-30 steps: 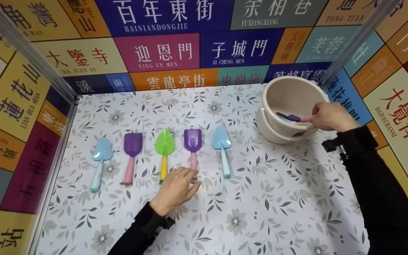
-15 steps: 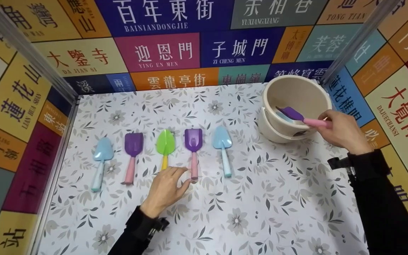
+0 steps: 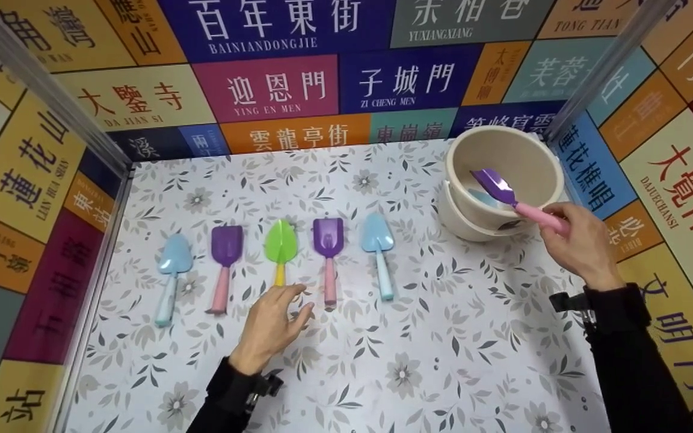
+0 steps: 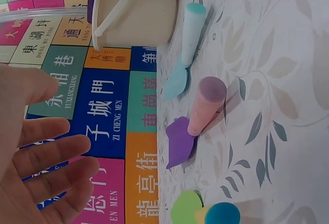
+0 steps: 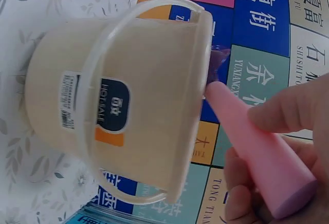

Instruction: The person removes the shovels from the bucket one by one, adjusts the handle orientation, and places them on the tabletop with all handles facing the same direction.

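In the head view my right hand grips the pink handle of a purple toy shovel, its blade over the mouth of a cream bucket. The right wrist view shows thumb and fingers around that pink handle, beside the bucket's rim. Inside the bucket lies something light blue, mostly hidden. My left hand hovers empty with relaxed fingers near the yellow handle of a green trowel. To that trowel's right are a purple shovel and a light blue trowel.
Further left on the flowered tabletop lie another purple shovel and another light blue trowel, making a row. Sign-printed walls enclose the back and both sides. The bucket stands in the back right corner.
My right hand has drawn back toward me and raised the purple shovel, so more of its blade and handle shows. My left hand has shifted left, away from the right-hand purple shovel's handle.
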A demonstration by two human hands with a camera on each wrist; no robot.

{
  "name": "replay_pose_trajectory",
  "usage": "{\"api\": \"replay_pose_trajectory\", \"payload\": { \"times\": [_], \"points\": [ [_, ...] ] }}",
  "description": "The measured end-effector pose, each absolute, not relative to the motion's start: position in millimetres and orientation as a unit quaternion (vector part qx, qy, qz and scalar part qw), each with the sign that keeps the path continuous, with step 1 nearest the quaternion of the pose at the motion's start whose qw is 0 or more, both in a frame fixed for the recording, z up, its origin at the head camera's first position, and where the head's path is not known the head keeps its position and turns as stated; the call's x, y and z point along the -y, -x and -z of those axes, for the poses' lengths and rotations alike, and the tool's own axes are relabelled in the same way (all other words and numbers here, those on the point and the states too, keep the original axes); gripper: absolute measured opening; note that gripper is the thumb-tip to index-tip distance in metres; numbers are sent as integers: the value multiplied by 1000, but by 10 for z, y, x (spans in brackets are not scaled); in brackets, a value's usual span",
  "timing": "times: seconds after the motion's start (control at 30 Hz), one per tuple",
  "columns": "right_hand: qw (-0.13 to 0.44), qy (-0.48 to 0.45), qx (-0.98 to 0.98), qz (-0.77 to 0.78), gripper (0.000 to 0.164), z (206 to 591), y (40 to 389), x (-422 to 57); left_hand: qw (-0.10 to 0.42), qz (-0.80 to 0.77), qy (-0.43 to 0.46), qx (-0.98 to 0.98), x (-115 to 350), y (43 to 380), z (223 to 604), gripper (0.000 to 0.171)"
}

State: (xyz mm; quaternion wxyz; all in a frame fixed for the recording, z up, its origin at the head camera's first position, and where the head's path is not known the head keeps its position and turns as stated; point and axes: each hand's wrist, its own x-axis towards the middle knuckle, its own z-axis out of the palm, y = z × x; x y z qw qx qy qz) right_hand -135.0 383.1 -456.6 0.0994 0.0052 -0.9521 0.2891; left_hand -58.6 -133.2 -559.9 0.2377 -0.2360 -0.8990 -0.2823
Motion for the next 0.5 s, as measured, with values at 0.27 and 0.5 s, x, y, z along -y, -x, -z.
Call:
{"api": "replay_pose_trajectory", "payload": {
  "times": [0.27,0.5],
  "points": [
    [225,-51,920,-316,30,4674,1258,-3732,257,305,222,890,1379,620,5602,29],
    [294,-104,896,-317,28,4611,1239,-3535,260,345,203,878,1412,687,5539,29]
  ]
}}
